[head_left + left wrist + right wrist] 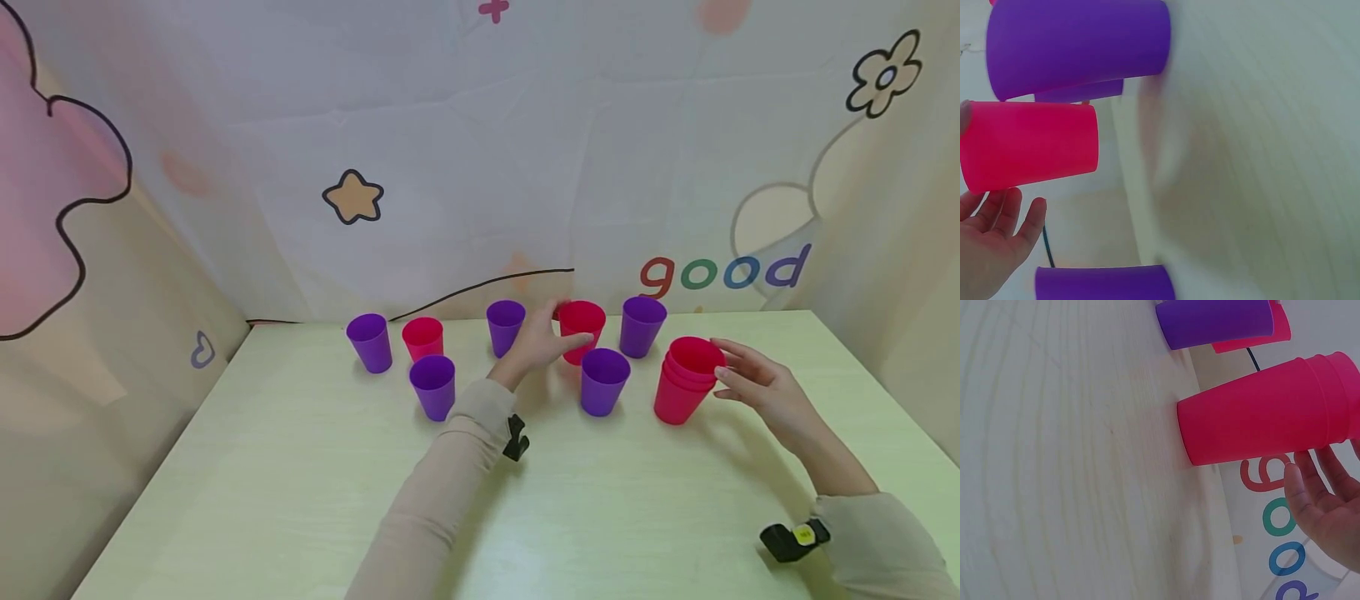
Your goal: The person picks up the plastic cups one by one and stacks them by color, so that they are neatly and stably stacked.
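Note:
My left hand [536, 340] grips a red cup [1032, 147] between thumb and fingers, its base raised off the table in the left wrist view. In front of it stands a purple cup [602, 387], and another purple cup [642, 329] is to its right. Toward the right, my right hand [772, 396] is beside a stack of nested red cups [678, 396], with thumb and fingertips right at the upper rims. The stack stands upright on the table, and the right fingers are loosely spread along its side in the right wrist view.
On the left of the table [262, 467] stand a purple cup [371, 346], a red cup [423, 337] and a nearer purple cup [433, 389]. One more purple cup [504, 329] is just left of my left hand. A printed cloth [450, 167] hangs behind the table.

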The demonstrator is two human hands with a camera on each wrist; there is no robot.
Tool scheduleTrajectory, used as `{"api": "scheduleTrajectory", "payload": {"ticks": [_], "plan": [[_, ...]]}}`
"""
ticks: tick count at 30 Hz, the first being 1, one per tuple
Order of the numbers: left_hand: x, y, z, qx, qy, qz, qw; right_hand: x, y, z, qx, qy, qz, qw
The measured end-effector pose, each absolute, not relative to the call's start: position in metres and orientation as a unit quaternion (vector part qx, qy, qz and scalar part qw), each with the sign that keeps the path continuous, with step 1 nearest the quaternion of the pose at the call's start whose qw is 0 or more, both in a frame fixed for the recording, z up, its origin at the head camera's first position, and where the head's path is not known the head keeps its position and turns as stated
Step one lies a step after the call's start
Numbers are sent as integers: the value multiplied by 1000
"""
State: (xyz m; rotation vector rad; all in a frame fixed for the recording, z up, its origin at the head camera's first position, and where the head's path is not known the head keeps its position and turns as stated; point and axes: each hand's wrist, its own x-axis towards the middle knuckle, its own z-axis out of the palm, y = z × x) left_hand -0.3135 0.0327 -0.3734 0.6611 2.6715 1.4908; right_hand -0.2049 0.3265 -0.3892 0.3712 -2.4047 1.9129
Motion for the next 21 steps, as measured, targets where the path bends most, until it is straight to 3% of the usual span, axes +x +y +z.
{"api": "scheduleTrajectory", "payload": {"ticks": [21], "plan": [[-301, 26, -350, 233, 854, 465, -22, -206, 328, -390, 123, -783, 609, 24]]}}
